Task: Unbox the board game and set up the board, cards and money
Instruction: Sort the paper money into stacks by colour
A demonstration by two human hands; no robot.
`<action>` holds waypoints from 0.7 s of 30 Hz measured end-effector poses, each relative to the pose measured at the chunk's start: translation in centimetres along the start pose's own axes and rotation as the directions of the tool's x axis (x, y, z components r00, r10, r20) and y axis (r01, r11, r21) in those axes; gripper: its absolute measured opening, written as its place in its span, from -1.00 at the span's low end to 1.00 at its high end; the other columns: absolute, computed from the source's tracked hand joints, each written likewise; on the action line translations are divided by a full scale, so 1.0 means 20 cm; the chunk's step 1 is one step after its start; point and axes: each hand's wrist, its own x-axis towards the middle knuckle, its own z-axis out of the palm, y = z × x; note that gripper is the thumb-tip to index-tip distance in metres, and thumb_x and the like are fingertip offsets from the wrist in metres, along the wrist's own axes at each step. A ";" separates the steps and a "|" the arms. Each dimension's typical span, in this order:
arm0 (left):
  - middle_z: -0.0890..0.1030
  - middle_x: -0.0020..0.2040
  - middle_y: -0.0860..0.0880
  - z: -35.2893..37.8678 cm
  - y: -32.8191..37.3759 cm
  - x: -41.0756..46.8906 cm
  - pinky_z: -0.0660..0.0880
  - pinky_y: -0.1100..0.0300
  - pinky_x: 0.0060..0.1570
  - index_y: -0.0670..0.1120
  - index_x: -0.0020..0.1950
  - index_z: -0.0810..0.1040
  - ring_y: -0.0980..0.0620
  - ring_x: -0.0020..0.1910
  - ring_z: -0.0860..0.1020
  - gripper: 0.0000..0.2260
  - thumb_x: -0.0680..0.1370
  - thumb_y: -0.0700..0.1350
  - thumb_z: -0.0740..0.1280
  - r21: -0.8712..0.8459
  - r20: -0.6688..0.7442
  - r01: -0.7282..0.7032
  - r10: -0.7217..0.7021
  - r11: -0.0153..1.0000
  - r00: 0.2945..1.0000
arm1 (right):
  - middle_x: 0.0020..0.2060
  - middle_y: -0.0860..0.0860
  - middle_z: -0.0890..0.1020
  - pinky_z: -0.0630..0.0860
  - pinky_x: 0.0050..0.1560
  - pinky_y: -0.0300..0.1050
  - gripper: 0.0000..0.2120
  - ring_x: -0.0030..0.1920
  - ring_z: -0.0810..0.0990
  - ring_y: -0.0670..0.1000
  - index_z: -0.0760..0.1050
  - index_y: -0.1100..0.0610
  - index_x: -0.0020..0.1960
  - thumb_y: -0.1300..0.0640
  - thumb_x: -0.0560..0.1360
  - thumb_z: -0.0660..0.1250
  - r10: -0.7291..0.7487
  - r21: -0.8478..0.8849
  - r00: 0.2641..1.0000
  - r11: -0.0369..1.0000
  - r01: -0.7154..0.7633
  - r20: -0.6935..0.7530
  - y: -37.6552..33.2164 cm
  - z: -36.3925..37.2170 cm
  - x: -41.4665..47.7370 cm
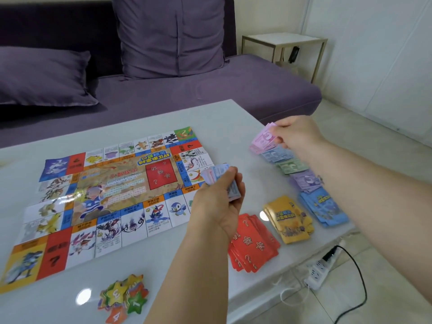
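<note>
Four money piles [292,166] down | left hand [219,204] grips mixed notes [218,172] | right hand [297,134] pinches pink notes [266,135] | next: onto pink pile [257,148]

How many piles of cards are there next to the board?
3, right of the board: the red pile nearest, the yellow pile beside it, the blue pile farther right. Another could hide under the right forearm.

Table [233,118]: white, glossy.
Board [112,202]: unfolded flat, left and middle.
Star tokens [124,298]: heaped at the near edge.
Cards: red cards [252,249], yellow cards [288,218], blue cards [323,206], near right corner.
Money: pink notes [258,147], blue notes [277,155], green notes [292,166], purple notes [306,181] along the right edge.
</note>
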 end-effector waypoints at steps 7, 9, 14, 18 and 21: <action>0.59 -0.21 -0.11 -0.01 0.04 0.07 0.57 0.24 -0.38 -0.20 0.07 0.50 0.03 -0.26 0.56 -0.88 0.57 -0.21 0.27 -0.047 0.046 0.030 -0.028 0.998 0.999 | 0.05 0.22 0.64 0.50 0.16 0.00 -0.76 0.10 0.59 0.19 0.61 0.33 0.06 0.22 0.46 0.35 -0.005 -0.293 0.998 0.956 -0.015 -0.065 0.05 0.15 0.20; 0.59 -0.16 -0.13 -0.01 0.05 0.07 0.58 0.18 -0.32 -0.22 0.11 0.49 0.00 -0.21 0.56 -0.86 0.58 -0.24 0.21 -0.042 0.072 0.041 -0.038 0.998 0.997 | 0.00 0.16 0.65 0.50 0.06 -0.09 -0.77 0.06 0.59 0.17 0.62 0.27 0.05 0.18 0.46 0.34 0.030 -0.348 0.997 0.936 -0.051 -0.066 0.09 0.16 0.21; 0.61 -0.11 -0.15 -0.02 0.04 0.06 0.61 0.18 -0.30 -0.18 0.04 0.44 -0.01 -0.15 0.59 -0.83 0.60 -0.36 0.10 0.044 0.127 -0.009 0.003 0.999 0.992 | -0.28 0.14 0.53 0.34 -0.19 -0.11 -0.75 -0.22 0.48 0.10 0.55 0.33 -0.14 0.13 0.46 0.25 -0.032 -0.360 0.999 0.933 0.016 -0.038 0.06 0.11 0.10; 0.63 -0.13 -0.12 -0.02 0.02 0.03 0.61 0.24 -0.30 -0.20 0.00 0.49 0.03 -0.18 0.61 -0.82 0.59 -0.40 0.14 0.174 0.183 -0.084 0.052 0.981 0.982 | -0.14 0.01 0.68 0.43 -0.19 -0.16 -0.74 -0.28 0.53 -0.10 0.63 0.19 -0.05 0.00 0.51 0.32 -0.084 -0.053 0.981 0.994 0.095 0.175 -0.12 0.01 -0.23; 0.66 -0.26 -0.09 -0.02 0.00 -0.02 0.60 0.26 -0.28 -0.18 -0.06 0.51 0.07 -0.29 0.64 -0.83 0.55 -0.41 0.21 0.277 0.228 -0.145 0.082 0.950 0.970 | -0.17 -0.10 0.66 0.36 -0.27 -0.27 -0.74 -0.32 0.48 -0.18 0.62 0.07 -0.09 -0.12 0.46 0.36 -0.045 -0.122 0.919 0.987 0.100 0.393 -0.18 -0.04 -0.46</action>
